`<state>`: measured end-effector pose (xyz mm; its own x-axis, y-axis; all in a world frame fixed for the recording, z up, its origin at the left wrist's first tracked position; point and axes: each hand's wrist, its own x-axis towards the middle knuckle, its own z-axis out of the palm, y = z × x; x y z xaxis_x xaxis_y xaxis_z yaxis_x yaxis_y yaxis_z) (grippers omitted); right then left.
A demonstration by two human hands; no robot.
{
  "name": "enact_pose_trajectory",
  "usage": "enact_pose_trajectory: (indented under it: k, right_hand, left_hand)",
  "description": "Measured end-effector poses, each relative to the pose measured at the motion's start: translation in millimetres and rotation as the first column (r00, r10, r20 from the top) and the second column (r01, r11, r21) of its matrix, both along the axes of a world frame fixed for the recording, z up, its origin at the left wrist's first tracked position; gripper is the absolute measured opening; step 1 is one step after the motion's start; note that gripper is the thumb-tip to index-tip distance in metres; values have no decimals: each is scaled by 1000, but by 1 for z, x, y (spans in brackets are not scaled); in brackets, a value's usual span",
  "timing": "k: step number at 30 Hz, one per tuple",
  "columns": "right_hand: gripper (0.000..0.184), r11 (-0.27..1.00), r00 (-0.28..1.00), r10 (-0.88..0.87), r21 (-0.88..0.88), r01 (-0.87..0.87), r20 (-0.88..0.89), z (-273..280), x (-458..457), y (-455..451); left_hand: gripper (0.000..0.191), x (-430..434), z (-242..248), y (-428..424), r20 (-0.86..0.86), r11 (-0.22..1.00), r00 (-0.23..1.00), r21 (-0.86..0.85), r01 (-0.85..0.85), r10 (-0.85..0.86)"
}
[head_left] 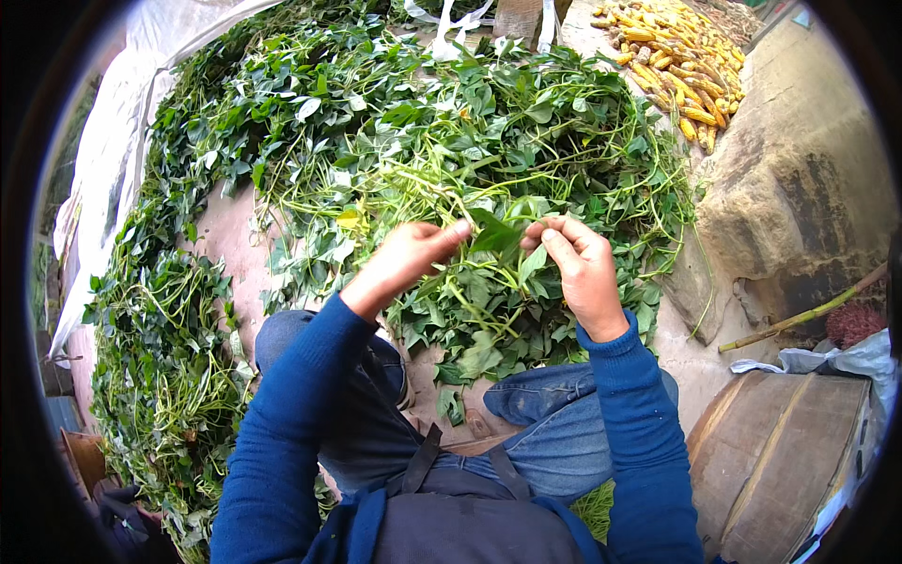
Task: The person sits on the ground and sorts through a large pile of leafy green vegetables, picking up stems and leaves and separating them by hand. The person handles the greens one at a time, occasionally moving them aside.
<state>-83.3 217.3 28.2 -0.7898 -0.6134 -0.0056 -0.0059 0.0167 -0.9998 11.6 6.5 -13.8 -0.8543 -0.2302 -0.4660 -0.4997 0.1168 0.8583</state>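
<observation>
In front of my crossed legs, a heap of leafy green vines [451, 141] covers the floor. My right hand [576, 268] pinches a green vine stem between thumb and fingertips, and a pale leaf [533, 264] hangs just under the fingers. A broad dark-green leaf [495, 234] shows between the two hands. Slightly blurred, my left hand [412, 254] is raised over the heap, its thumb close to that leaf's edge. Whether its fingers grip anything cannot be seen. Below both hands, more stems and leaves reach down toward my feet.
Yellow corn cobs [680, 67] are piled at the upper right beside a rough stone block [796, 169]. A wooden barrel-like container [782, 430] stands at my right, near a green stalk [803, 315]. More vines [165, 374] lie at my left, by white plastic sheeting [106, 155].
</observation>
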Motion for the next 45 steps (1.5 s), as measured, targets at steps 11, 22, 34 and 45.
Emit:
enact_pose_trajectory:
  k: [11, 22, 34, 45]
  right_hand:
    - [18, 998, 988, 60, 15, -58, -142, 10, -3, 8]
    - [19, 977, 956, -195, 39, 209, -221, -13, -32, 10]
    - [19, 843, 683, -385, 65, 534, -620, -33, -48, -3]
    - [19, 761, 760, -648, -22, 648, -43, -23, -97, 47]
  left_hand:
    - [54, -1, 3, 47, -206, 712, 934, 699, -67, 291]
    - [22, 3, 17, 47, -173, 619, 931, 783, -67, 321]
    - [15, -1, 12, 68, -179, 667, 960, 745, -10, 215]
    - [13, 16, 14, 61, -169, 722, 955, 689, -63, 244]
